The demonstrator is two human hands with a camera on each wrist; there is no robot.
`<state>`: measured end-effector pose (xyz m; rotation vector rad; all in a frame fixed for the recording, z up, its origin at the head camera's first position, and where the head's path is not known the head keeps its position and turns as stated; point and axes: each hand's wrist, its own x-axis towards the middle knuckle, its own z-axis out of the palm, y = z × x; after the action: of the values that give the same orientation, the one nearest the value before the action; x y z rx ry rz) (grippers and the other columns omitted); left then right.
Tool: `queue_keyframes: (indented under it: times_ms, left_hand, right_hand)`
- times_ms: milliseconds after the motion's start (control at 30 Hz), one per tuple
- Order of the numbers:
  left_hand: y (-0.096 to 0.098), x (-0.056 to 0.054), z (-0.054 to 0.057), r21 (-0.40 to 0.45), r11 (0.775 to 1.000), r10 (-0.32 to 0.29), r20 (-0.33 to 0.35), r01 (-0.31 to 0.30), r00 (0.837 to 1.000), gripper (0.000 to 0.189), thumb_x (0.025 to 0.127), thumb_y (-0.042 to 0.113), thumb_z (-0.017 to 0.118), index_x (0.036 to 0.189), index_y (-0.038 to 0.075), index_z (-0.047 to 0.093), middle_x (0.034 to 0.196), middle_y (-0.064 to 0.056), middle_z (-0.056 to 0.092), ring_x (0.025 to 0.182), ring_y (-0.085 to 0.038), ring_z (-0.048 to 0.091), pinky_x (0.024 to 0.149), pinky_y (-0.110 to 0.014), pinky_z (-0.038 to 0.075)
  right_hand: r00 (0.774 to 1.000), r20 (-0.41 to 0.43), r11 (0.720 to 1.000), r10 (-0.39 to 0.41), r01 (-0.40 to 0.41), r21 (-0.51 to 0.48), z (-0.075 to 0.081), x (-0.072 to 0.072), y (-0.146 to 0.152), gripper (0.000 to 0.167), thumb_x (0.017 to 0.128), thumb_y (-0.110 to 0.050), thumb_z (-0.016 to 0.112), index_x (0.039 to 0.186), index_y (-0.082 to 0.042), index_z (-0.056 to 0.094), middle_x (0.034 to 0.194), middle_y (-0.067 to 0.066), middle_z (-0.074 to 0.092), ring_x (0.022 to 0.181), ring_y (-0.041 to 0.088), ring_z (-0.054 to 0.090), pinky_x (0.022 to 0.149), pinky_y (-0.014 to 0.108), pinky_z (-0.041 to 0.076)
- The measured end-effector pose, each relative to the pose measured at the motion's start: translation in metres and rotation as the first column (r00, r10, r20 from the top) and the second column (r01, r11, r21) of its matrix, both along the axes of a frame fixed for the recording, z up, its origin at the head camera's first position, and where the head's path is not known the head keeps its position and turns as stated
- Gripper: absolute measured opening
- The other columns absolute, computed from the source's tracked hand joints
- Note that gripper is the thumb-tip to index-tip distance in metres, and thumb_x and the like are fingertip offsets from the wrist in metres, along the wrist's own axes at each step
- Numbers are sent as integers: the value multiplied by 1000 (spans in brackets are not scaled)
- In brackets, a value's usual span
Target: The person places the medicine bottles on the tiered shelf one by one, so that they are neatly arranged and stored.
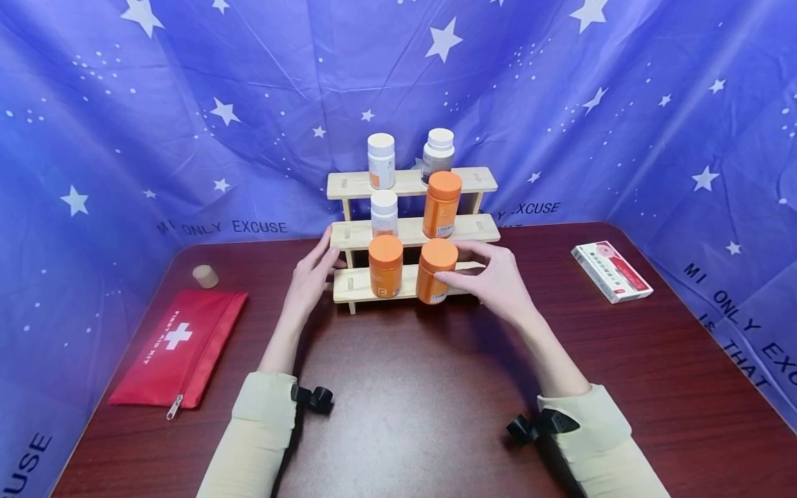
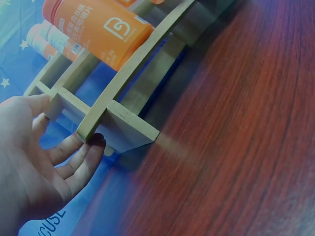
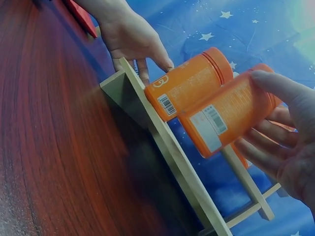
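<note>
A three-tier wooden shelf rack [image 1: 346, 286] stands on the table. My left hand [image 1: 309, 275] holds its left end, with the thumb by a higher tier and the fingertips [image 2: 96, 142] at the end of the lowest one. In my right hand [image 1: 496, 281] is an orange pill bottle [image 1: 436, 271], pinched between thumb and fingers; the right wrist view shows it tilted over the front tier. Beside it on that tier stands another orange bottle [image 1: 385, 266]. The middle tier bears a white bottle [image 1: 384, 213] and an orange bottle [image 1: 443, 205].
On the top tier are a white bottle [image 1: 381, 161] and a white-capped grey bottle [image 1: 438, 153]. A red first aid pouch [image 1: 187, 353] and a small beige cylinder [image 1: 205, 277] lie at left, a medicine box [image 1: 612, 271] at right. A starry blue curtain [image 1: 398, 83] hangs behind.
</note>
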<state>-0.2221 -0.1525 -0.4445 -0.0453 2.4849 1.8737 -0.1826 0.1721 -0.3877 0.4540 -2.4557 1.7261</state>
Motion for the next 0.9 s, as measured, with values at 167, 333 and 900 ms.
queue_keyframes:
  times_ms: [167, 333, 900]
  left_hand:
    - [-1, 1, -1, 9, 1000, -1, -16, 1, 1000, 52, 105, 56, 49, 153, 57, 29, 128, -23, 70, 111, -27, 66, 77, -25, 59]
    - [0, 2, 0, 14, 1000, -3, -7, 3, 1000, 53, 106, 53, 49, 155, 54, 28, 128, -24, 69, 112, -28, 66, 77, -25, 59]
    - [-1, -3, -2, 15, 1000, -6, 16, 5, 1000, 56, 108, 46, 47, 160, 44, 26, 130, -28, 67, 114, -31, 66, 77, -24, 59]
  right_hand:
    - [996, -45, 997, -74, 74, 4, -3, -3, 0, 48, 79, -19, 91, 124, -13, 75, 114, 11, 77, 99, 4, 72, 85, 24, 62]
    - [990, -77, 993, -118, 117, -8, -7, -6, 0, 48, 80, -19, 90, 124, -10, 74, 111, 14, 77, 97, 3, 70, 85, 22, 62]
    - [980, -124, 987, -155, 160, 31, -20, -14, -2, 52, 84, -21, 87, 131, -8, 71, 115, 13, 77, 99, 0, 68, 90, 26, 61]
